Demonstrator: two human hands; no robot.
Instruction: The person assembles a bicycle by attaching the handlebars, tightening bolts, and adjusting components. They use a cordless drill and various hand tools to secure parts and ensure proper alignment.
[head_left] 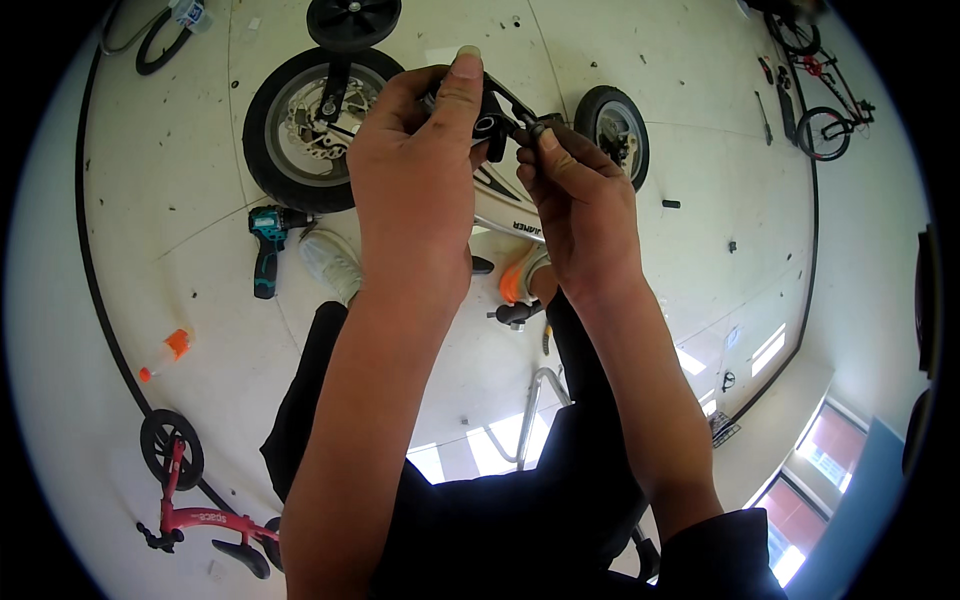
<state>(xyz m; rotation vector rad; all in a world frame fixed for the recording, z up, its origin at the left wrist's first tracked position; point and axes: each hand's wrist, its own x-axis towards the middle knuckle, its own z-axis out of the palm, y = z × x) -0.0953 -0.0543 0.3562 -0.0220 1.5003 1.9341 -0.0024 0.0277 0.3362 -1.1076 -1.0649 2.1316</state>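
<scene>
Above a small white bicycle frame [508, 228], both hands are raised with a black bike part [490, 127] between them. It has a round bolt or hole and a slim arm, and looks like a brake lever or bracket; the fingers hide much of it. My left hand [415, 190] is closed around its left side, thumb pointing up. My right hand [590, 205] pinches the end of the slim arm between thumb and fingers. Beyond lie the bicycle's larger wheel [262, 130] with a disc rotor and its other wheel [612, 112]. A small black training wheel [352, 22] sits at the top.
A teal and black cordless drill [266, 245] lies left of my shoe [330, 262]. An orange-labelled bottle [165, 354] and a red balance bike [205, 518] are farther left. Another bicycle [826, 130] and a screwdriver [764, 118] lie at the far right. Small parts dot the floor.
</scene>
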